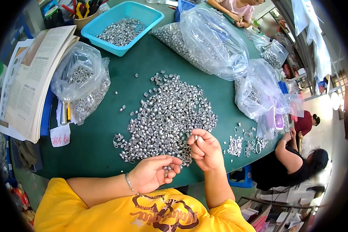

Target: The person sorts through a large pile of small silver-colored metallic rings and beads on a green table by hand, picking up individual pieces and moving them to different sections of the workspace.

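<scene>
Cupping a few small silver pieces (167, 169), my left hand (154, 173) lies half-open, palm up. Heap of silver pieces (168, 116) on counter (92, 147): twelve o'clock. Right hand (205, 150), at two o'clock, pinches one piece (196, 137) upright between fingertips.

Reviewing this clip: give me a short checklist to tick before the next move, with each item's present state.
1. Right hand pinches one small silver metal piece at its fingertips: ok.
2. Left hand cupped, several small pieces in its palm: ok.
3. Heap of small silver metal pieces lies close in front of both hands: ok.
4. Green table top bare between heap and clear plastic bag of metal rings: ok.
5. Blue plastic basket at the far side, part filled: ok.
6. Pinched piece free of defects: cannot tell.
</scene>
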Demonstrator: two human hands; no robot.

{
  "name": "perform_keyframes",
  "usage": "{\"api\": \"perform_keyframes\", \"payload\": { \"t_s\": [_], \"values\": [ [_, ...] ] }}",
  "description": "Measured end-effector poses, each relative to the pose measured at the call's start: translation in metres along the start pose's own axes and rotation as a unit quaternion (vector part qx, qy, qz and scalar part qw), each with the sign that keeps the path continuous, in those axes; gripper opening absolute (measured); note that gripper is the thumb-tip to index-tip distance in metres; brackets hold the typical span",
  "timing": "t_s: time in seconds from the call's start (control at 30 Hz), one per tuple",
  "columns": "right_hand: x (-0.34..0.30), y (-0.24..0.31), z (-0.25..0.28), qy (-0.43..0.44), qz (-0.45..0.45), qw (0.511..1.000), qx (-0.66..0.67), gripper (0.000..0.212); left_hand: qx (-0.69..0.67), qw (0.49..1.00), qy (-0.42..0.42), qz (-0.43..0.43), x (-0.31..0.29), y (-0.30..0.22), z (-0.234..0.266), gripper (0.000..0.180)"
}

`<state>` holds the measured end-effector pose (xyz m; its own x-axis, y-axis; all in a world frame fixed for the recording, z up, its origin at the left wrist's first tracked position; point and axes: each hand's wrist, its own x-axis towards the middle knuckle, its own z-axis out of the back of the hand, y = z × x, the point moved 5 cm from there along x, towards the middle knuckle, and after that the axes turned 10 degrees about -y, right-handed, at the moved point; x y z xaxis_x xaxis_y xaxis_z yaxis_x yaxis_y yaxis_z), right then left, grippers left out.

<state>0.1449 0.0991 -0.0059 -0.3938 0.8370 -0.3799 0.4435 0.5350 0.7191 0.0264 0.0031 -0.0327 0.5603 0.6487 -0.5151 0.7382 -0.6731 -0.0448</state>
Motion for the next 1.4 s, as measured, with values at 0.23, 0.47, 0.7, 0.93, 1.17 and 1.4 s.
{"api": "perform_keyframes", "payload": {
  "t_s": [0.23,0.47,0.7,0.93,1.17,1.4],
  "values": [
    [-0.002,-0.002,0.001,0.006,0.018,0.999,0.027,0.015,0.005,1.000,0.011,-0.002,-0.001,-0.001,0.000,0.026],
    [0.002,-0.003,0.013,-0.014,-0.032,0.995,0.093,0.009,0.005,1.000,-0.003,-0.004,0.001,-0.001,0.001,0.025],
    [0.001,-0.004,0.007,0.003,-0.030,0.997,0.077,0.008,-0.007,1.000,0.003,-0.006,0.000,-0.002,0.001,0.024],
    [0.000,-0.004,0.004,-0.017,0.021,1.000,-0.006,0.010,-0.002,1.000,0.016,-0.018,0.001,-0.003,0.000,0.021],
    [-0.013,0.004,-0.008,-0.101,0.198,0.916,-0.333,0.009,0.004,0.999,-0.011,-0.032,-0.002,-0.007,-0.004,0.029],
    [-0.034,-0.001,-0.079,0.211,0.425,0.715,-0.513,0.013,-0.102,0.993,-0.053,-0.021,0.001,-0.005,-0.001,0.032]
  ]
}}
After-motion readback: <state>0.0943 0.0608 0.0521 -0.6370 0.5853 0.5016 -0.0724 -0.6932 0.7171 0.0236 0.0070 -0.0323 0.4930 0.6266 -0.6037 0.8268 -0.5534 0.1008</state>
